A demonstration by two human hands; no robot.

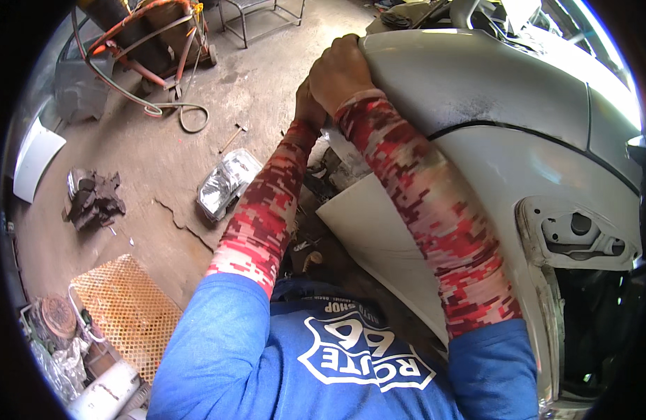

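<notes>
The silver-grey, curved metal car panel [435,73] lies at the far right; it looks stiff, fairly heavy and slick where painted, so its left rim should give a surer hold than its smooth face. By that rim, the right hand [344,70] and left hand [308,105] press together; whether they pinch it, I cannot tell.

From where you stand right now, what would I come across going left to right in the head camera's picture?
Curved white panel → dark, lumpy metal part → clear-lensed headlight → the person's two hands, close together → pale plate with cut-outs on the car.
</notes>
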